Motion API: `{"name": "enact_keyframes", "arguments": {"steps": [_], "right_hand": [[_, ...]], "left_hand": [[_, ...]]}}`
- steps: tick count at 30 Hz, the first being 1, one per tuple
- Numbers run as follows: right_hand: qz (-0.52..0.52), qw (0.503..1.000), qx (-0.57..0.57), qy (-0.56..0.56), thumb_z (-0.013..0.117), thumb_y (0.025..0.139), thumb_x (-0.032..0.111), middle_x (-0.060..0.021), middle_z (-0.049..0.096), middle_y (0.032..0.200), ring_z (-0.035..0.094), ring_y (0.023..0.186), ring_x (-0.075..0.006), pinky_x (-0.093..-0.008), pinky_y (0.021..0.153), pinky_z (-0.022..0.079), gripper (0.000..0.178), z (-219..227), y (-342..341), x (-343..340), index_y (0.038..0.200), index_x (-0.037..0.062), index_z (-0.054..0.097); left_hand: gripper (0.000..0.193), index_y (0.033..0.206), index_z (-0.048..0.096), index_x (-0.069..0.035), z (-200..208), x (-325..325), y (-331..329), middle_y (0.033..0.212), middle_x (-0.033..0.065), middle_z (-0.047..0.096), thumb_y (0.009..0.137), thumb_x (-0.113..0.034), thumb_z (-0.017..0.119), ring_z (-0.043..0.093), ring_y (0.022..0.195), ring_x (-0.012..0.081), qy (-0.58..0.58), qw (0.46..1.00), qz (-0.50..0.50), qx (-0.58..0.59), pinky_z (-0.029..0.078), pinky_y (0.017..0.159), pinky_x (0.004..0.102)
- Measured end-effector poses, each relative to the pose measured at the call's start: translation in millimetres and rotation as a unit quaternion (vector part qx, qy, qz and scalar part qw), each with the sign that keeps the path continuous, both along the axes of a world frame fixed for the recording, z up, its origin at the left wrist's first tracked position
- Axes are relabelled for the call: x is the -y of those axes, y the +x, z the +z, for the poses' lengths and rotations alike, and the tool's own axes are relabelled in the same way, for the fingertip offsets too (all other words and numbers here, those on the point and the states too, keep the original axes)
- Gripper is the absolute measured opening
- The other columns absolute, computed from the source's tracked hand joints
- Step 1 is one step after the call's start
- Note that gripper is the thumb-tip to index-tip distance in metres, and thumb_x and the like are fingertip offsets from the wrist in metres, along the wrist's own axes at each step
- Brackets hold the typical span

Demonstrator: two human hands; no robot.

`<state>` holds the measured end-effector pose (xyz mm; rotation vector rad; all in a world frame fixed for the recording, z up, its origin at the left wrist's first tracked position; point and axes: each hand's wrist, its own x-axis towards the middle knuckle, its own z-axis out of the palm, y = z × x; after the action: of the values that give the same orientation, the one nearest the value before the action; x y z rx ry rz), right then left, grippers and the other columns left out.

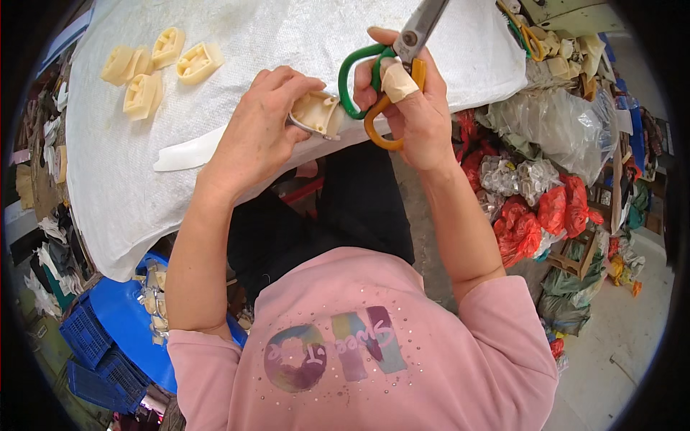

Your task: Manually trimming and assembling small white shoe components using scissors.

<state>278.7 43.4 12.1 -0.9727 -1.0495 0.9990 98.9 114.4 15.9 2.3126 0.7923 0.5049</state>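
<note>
My left hand (260, 122) is closed round a small cream plastic part (316, 113), hollow inside and with a shiny grey outer edge. Scissors with one green and one orange handle (350, 85) are gripped in my right hand (424, 129), blades pointing up and away. Beige tape (399, 81) is wrapped round a digit of that hand. The handles are close beside the part's right side. Several similar cream parts (200, 63) lie at the far left of the white cloth-covered table (287, 39). A flat white strip (192, 149) lies near my left wrist.
At the right stand a clear plastic bag (557, 126) and red bags (517, 228) on the floor. Another orange-handled tool (532, 43) lies by a pile of cream pieces. A blue tub (122, 309) and blue crates (90, 334) are at the lower left.
</note>
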Motion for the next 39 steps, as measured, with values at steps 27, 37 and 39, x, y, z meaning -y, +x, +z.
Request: {"name": "enact_keyframes", "arguments": {"steps": [27,37,39], "right_hand": [[-0.082,0.933,0.345,-0.060,0.058,0.089,0.012,-0.0006,0.053,0.090,0.046,0.079,-0.0080,-0.0198,0.072,0.038,0.041,17.1,21.7,3.1,0.127,0.0001,0.049],[-0.093,0.855,0.500,-0.104,0.056,0.092,0.020,-0.0059,0.057,0.095,0.051,0.086,-0.0129,-0.0247,0.080,0.042,0.043,1.0,58.0,-14.3,0.128,-0.0022,0.048],[-0.083,0.842,0.521,-0.111,0.056,0.092,0.020,-0.0071,0.058,0.096,0.052,0.087,-0.0138,-0.0255,0.080,0.042,0.043,-2.3,61.8,-17.5,0.128,-0.0024,0.048]], "left_hand": [[0.054,0.115,0.049,0.001,-14.7,91.9,-134.0,0.109,0.0072,0.054,0.068,0.000,0.078,0.054,0.099,0.0148,-0.123,0.859,0.314,0.385,0.043,0.090,0.0297],[0.049,0.109,0.050,0.001,-20.0,128.5,-193.6,0.101,0.0074,0.058,0.068,-0.004,0.077,0.056,0.089,0.0133,-0.125,0.792,0.508,0.314,0.046,0.083,0.0264],[0.047,0.108,0.051,0.000,-20.3,135.0,-204.9,0.099,0.0080,0.060,0.069,-0.006,0.076,0.058,0.087,0.0138,-0.108,0.783,0.534,0.300,0.047,0.081,0.0267]]}}
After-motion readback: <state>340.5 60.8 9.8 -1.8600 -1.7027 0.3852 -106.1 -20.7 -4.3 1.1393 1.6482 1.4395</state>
